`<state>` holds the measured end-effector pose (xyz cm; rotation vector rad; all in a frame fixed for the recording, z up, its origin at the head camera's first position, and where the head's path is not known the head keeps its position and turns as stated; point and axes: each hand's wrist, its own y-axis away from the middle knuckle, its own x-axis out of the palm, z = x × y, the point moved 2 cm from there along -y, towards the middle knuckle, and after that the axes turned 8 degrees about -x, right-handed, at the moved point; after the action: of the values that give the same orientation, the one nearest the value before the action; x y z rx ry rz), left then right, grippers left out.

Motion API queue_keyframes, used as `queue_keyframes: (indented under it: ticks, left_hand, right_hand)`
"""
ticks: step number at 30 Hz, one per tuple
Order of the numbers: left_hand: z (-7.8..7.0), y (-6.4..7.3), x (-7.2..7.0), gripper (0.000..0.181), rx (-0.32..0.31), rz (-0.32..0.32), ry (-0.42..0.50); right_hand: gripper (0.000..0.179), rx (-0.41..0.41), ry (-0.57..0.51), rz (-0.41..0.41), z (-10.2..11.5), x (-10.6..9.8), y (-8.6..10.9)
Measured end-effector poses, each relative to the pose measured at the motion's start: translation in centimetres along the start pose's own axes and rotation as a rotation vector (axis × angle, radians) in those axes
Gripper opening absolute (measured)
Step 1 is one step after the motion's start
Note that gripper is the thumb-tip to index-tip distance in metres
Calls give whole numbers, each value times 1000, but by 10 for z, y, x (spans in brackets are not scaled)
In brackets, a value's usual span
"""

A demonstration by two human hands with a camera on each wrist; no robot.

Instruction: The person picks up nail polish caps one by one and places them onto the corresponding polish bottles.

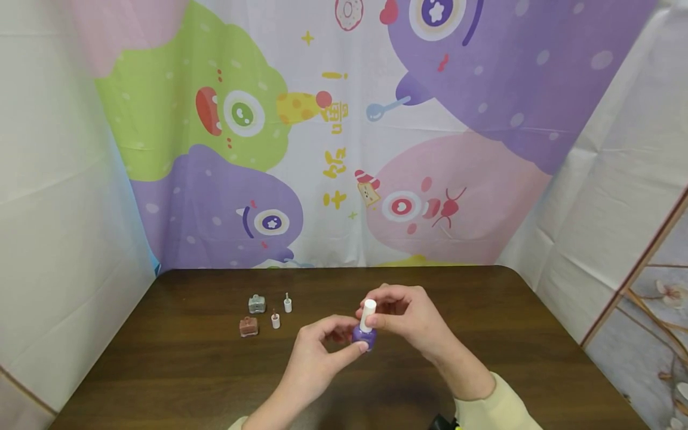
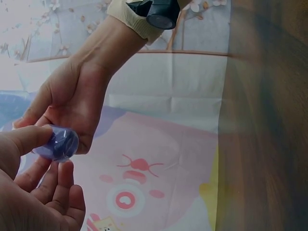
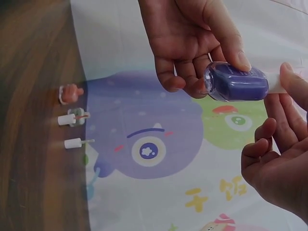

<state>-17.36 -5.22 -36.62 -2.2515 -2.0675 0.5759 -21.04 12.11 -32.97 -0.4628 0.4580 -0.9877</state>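
A purple nail polish bottle (image 1: 364, 338) with a white cap (image 1: 368, 315) is held up over the table, tilted slightly. My left hand (image 1: 321, 353) pinches its glass body between thumb and fingers. My right hand (image 1: 411, 315) grips the white cap between thumb and fingertips. In the right wrist view the purple bottle (image 3: 238, 83) lies sideways between both hands, its cap seated on the neck. The left wrist view shows the bottle's base (image 2: 65, 143) under the left thumb, with the cap hidden there.
On the table (image 1: 215, 382) at the left stand an open silver polish bottle (image 1: 257, 304) and an open reddish-brown one (image 1: 249, 326). Beside them two white brush caps (image 1: 287, 305) stand with brushes pointing up. A printed curtain (image 1: 333, 239) hangs behind the table.
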Motion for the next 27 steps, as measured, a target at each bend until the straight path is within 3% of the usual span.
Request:
queue_keyframes:
  ticks: [7, 14, 19, 27]
  left_hand:
    - [2, 0, 0, 22, -1, 1, -3]
    - [3, 0, -1, 22, -23, 0, -25]
    - [3, 1, 0, 23, -2, -7, -14]
    - [4, 2, 2, 23, 103, -75, -42]
  right_hand:
    - [28, 37, -23, 44, 1, -1, 1]
    - [29, -20, -69, 134, 4, -1, 1]
    - [21, 1, -52, 88, 1, 0, 1]
    - [18, -4, 6, 19, -1, 3, 1]
